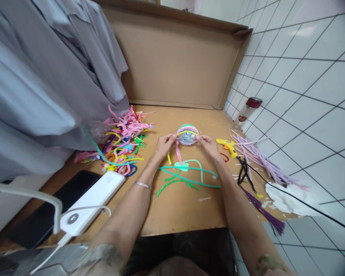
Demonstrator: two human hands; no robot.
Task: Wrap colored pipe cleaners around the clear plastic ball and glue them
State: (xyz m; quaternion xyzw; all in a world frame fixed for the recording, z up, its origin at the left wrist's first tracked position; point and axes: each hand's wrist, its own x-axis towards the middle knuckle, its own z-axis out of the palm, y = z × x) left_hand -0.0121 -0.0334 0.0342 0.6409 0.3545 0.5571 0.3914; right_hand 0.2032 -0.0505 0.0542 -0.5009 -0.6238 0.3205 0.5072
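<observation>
Left hand: the person's left hand (165, 145) is closed in a pinch, thumb against fingertips, at the left end of a thin yellow fuzzy strip (187, 132).
Right hand: the right hand (208, 147) is likewise pinched, at the strip's right end.
Yellow strip: bowed between the two hands, across a round, clear container with green and pink bands (187, 140); whether it touches the container all along cannot be told.
Round container: on the wooden table (186, 216), beyond its middle towards the far edge, about midway between the sides; its contents are too small to identify.
Handling, strip: probably very light, soft-surfaced and bendable; best taken near both ends, with a gentle pull, since a sharp kink might remain.
Handling, container: apparently light, smooth and rather stiff, and so liable to slide or dent if squeezed; best steadied by opposite sides of its banded rim.
Near side of container: a flat pink strip (178, 154) just beside the left hand; teal and green fuzzy strips (186, 179) nearer the front edge.
Right side of table: a yellow glue gun (227, 146) near the right hand, with a bundle of lilac stems (257, 163) beyond it.
Left side of table: a tangled, multicoloured pile of fuzzy strips (126, 132); a white power bank (93, 201) at the front left corner.
</observation>
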